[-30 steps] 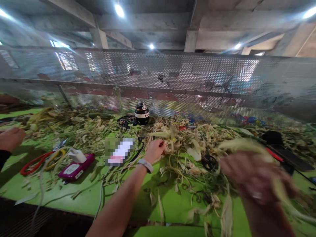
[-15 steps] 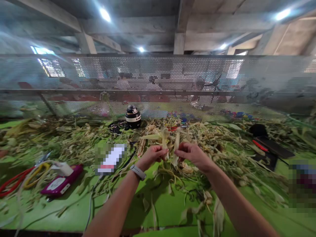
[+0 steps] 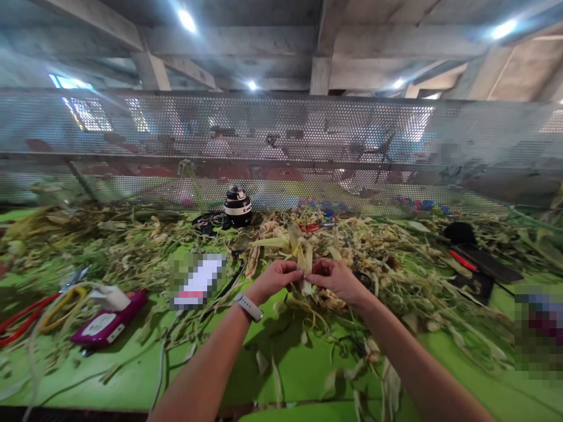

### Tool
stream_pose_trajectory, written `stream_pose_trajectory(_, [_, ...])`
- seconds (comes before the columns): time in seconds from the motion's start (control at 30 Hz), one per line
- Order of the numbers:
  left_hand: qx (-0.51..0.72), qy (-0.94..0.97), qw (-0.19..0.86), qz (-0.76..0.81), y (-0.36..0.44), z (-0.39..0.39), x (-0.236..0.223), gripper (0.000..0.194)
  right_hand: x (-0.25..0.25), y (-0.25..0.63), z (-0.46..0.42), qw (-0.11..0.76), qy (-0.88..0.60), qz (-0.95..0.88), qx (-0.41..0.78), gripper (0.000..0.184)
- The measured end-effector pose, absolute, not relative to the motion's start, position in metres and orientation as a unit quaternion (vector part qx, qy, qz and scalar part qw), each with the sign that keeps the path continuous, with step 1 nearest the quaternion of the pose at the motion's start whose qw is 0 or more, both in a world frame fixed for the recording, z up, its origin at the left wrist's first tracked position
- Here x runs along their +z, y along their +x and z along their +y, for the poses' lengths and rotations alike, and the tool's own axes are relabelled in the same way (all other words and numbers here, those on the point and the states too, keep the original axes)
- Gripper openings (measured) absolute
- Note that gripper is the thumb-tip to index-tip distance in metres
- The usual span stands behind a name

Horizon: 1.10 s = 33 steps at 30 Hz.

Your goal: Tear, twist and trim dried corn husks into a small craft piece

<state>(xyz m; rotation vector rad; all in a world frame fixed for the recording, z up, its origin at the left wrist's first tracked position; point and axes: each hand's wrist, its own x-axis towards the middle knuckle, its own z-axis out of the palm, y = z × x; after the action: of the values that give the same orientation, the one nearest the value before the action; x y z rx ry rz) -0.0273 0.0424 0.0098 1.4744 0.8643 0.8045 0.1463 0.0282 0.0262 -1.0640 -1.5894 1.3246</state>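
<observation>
Over the green table, my left hand point(image 3: 281, 275) and my right hand point(image 3: 332, 278) are closed with their fingertips meeting. Between them stand pale, papery dried husk strips point(image 3: 308, 258), pinched at the lower end with the upper ends sticking up. One strip leans toward my left hand and another toward my right. A longer yellowish husk leaf point(image 3: 272, 241) lies just behind, on a heap of dried husks point(image 3: 369, 246). The fingers partly hide the spot where the strips meet.
To the left are red-handled scissors point(image 3: 30, 316), a yellow-handled pair point(image 3: 65, 308), a purple power strip point(image 3: 109, 319) with a white plug, and a blurred-out phone point(image 3: 202, 281) on a cable. A black-and-white round container point(image 3: 237, 206) stands behind, before a perforated metal screen point(image 3: 281, 129).
My hands have come together. The husk strips, held apart one in each hand before, now touch and overlap. My right hand has moved slightly left.
</observation>
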Motion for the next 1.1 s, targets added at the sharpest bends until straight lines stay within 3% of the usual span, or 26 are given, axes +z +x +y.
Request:
stream_pose_trajectory(0.3, [0.343,0.573,0.644,0.374,-0.026,0.042,0.008,0.037,0.018,0.149,0.032,0.400,-0.462,-0.689,0.389,0.033])
stream_pose_trajectory(0.43, [0.355,0.526,0.680,0.367,-0.025,0.041,0.007,0.035,0.014,0.146,0.033,0.403,-0.421,-0.663,0.470,0.038])
stream_pose_trajectory(0.67, [0.340,0.503,0.728,0.319,-0.023,0.041,0.003,0.038,0.014,0.139,0.027,0.460,-0.355,-0.591,0.560,0.027])
stream_pose_trajectory(0.87, [0.324,0.530,0.723,0.302,-0.027,0.041,0.007,0.036,0.016,0.141,0.028,0.533,-0.416,-0.499,0.542,0.025])
stream_pose_trajectory(1.1, [0.289,0.586,0.674,0.344,-0.039,0.045,0.013,0.032,0.019,0.141,0.030,0.548,-0.457,-0.496,0.495,0.027])
